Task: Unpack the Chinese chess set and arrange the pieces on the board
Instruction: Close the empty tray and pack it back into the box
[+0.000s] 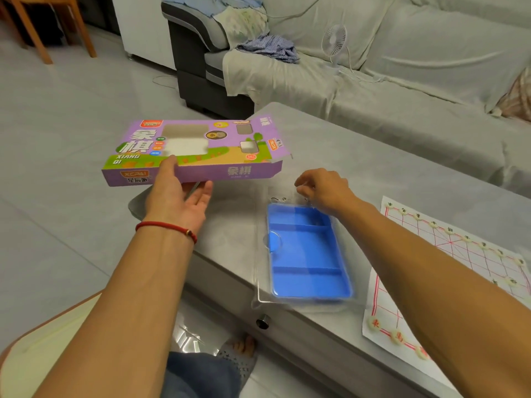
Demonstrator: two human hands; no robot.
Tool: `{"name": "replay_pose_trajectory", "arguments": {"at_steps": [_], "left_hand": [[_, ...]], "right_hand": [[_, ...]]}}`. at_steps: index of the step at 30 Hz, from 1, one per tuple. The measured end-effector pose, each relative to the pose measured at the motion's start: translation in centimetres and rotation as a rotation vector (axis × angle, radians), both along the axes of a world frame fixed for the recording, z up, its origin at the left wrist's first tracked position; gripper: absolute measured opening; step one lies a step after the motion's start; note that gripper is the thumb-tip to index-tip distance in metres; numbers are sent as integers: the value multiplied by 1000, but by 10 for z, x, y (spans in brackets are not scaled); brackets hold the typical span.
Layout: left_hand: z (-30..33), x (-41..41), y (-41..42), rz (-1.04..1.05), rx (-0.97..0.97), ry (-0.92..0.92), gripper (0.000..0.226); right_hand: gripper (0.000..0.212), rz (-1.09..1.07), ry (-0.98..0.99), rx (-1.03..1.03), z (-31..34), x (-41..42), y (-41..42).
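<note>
My left hand (175, 196) holds the purple Xiangqi box (201, 147) in the air over the table's left end, thumb on its top face and fingers underneath. The box's right flap hangs open. An empty blue compartment tray (307, 254) lies on the grey table (388, 173) inside a clear plastic cover (260, 222). My right hand (324, 188) pinches the far edge of that cover with curled fingers. At the right lies the paper board (459, 254) with red lines. Round pale pieces (434, 224) stand in rows along its far and near edges.
A sofa draped in grey cloth (402, 81) runs behind the table, with a small white fan (334, 41) and a striped garment (270, 47) on it. A wooden chair (43, 24) stands far left. My foot (242, 347) is on the floor below the table edge.
</note>
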State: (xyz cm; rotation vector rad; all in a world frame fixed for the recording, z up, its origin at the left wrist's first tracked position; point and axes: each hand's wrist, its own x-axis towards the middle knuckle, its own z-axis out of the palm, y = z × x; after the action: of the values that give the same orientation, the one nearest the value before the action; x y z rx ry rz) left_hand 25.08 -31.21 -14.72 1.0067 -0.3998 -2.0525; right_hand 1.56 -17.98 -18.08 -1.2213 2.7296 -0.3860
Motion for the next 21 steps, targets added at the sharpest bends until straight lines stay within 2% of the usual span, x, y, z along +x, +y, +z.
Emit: {"name": "replay_pose_trajectory", "arguments": {"at_steps": [3, 6, 10, 15, 18, 21], "left_hand": [[-7, 9, -1, 1, -31, -24, 26], [-14, 22, -1, -12, -64, -51, 42], [-19, 44, 3, -82, -113, -78, 40], [-23, 64, 7, -111, -122, -68, 37], [-23, 70, 14, -111, -135, -58, 32], [-23, 73, 18, -104, -139, -25, 36]], "right_hand": [[19, -124, -13, 44, -2, -3, 12], [23, -229, -9, 44, -7, -1, 26], [28, -276, -6, -4, -10, 10, 50], [32, -234, 77, 26, -2, 28, 72], [40, -223, -21, 26, -3, 40, 76], [33, -228, -162, 39, -7, 47, 76]]}}
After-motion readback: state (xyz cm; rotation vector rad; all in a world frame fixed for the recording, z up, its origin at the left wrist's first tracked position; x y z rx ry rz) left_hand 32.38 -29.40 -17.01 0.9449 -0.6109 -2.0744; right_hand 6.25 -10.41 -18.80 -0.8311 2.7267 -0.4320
